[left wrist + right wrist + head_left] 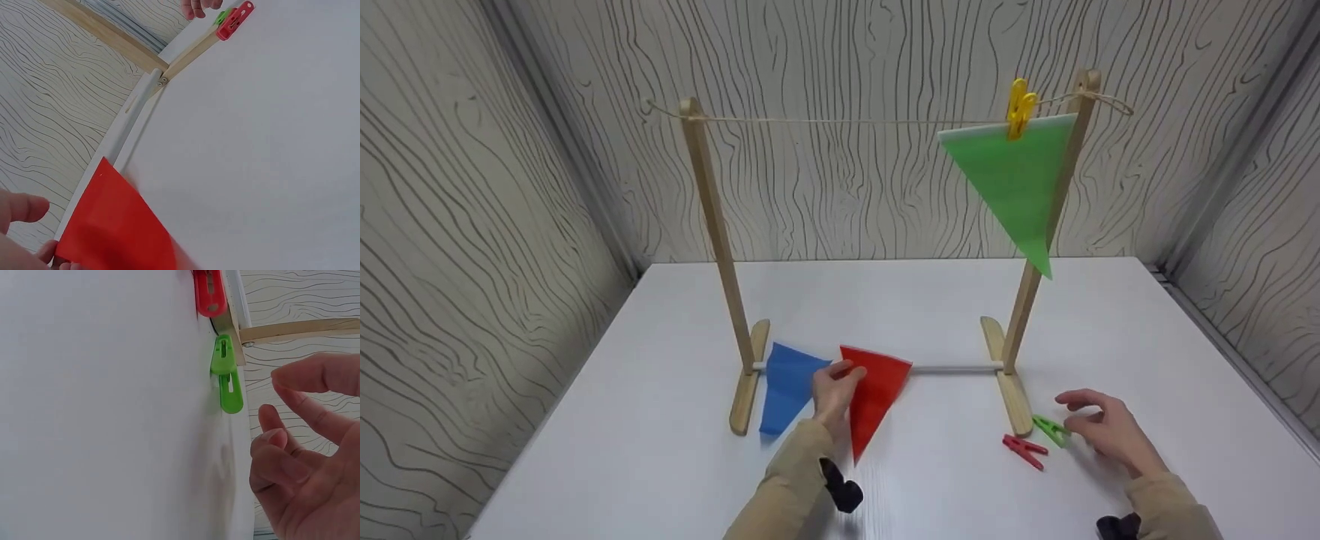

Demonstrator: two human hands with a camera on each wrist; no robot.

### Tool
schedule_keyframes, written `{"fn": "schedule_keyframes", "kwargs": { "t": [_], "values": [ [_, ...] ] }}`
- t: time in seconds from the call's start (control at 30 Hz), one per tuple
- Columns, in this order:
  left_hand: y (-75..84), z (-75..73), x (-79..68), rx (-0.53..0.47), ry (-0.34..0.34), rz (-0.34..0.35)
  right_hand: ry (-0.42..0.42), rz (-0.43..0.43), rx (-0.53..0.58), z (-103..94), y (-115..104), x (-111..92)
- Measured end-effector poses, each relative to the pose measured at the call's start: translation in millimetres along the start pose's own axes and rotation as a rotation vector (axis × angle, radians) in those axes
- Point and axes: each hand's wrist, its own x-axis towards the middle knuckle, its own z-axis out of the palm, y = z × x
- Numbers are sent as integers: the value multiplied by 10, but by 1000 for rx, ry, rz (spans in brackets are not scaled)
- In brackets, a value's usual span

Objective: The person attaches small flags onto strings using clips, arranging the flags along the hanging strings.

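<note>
In the head view, my left hand (834, 391) pinches the red pennant (879, 384) near its upper left corner. Its fingertips show at the pennant's edge in the left wrist view, where part of the hand is out of frame. Beside it lies a blue pennant (791, 386), partly covered by that hand. On the right, my right hand (1110, 433) hovers with loosely bent fingers and nothing between them. Closest to it is a green clothespin (226, 374) on the table. A red clothespin (1025, 451) lies just left of the green one.
A wooden stand with a left post (716, 232) and a right post (1020, 315) carries a string (825, 121). From the string hangs a green pennant (1020, 176), clipped by a yellow clothespin (1018, 112). A white rod (956, 368) joins the feet. Patterned walls surround the white table (660, 480).
</note>
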Motion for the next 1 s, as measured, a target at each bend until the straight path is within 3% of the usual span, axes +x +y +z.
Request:
{"fn": "schedule_keyframes", "kwargs": {
  "t": [0.27, 0.53, 0.7, 1.0],
  "values": [
    [-16, -9, 16, -54, 36, 65, -32, 13, -33, -4, 32, -2],
    [1, -29, -11, -95, 68, 80, -67, 34, -60, 3, 22, -10],
    [8, -27, 22, -110, 89, 118, -80, -4, -73, -4, 16, -17],
    [24, -26, 44, -109, 108, 110, -103, 3, -110, 0, 15, -17]
  ]
}}
